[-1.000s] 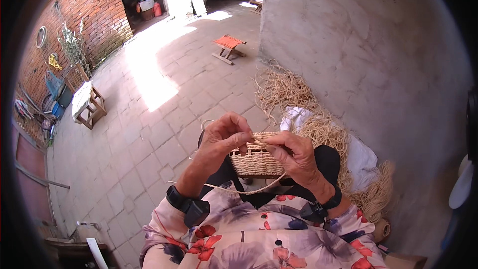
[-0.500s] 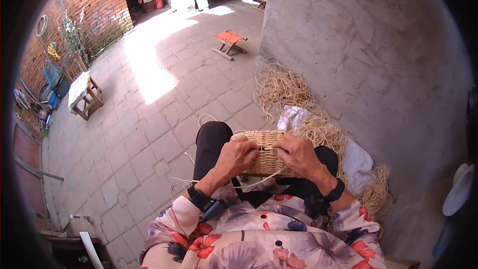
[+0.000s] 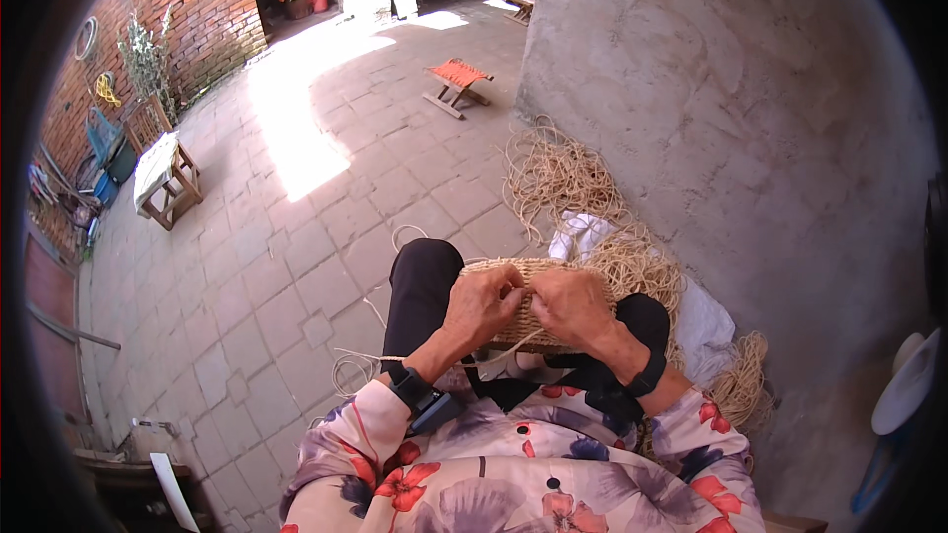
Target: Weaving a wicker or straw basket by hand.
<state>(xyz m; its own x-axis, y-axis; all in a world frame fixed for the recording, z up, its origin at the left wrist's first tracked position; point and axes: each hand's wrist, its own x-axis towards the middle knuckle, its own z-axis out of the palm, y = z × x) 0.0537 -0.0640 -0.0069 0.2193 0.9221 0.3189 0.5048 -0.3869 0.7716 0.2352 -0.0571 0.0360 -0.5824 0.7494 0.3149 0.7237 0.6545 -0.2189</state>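
Note:
Across my knees rests a woven straw-cord piece (image 3: 515,328), tan, with tight parallel rows and a darker lower edge. My left hand (image 3: 484,304) is on its left half, thumb and fingertips pinched together at the weave; what they pinch is hidden. Close beside it, my right hand (image 3: 576,306) is curled over the right half, fingers closed where a strand of cord showed a moment ago. The fingertips nearly meet mid-piece. A loose length of cord (image 3: 449,363) runs below my left wrist and loops beside my left thigh.
To the right, heaps of loose straw cord (image 3: 563,178) lie along a rough grey wall (image 3: 711,89) with white cloth (image 3: 706,331) among them. An orange folding stool (image 3: 459,76) stands ahead on the paving. At left is a wooden stool (image 3: 170,183) with a pale cover.
My right hand has turned over and moved slightly left, covering the strand and gap that showed between the hands. My left hand has shifted slightly right, bringing the fingertips closer.

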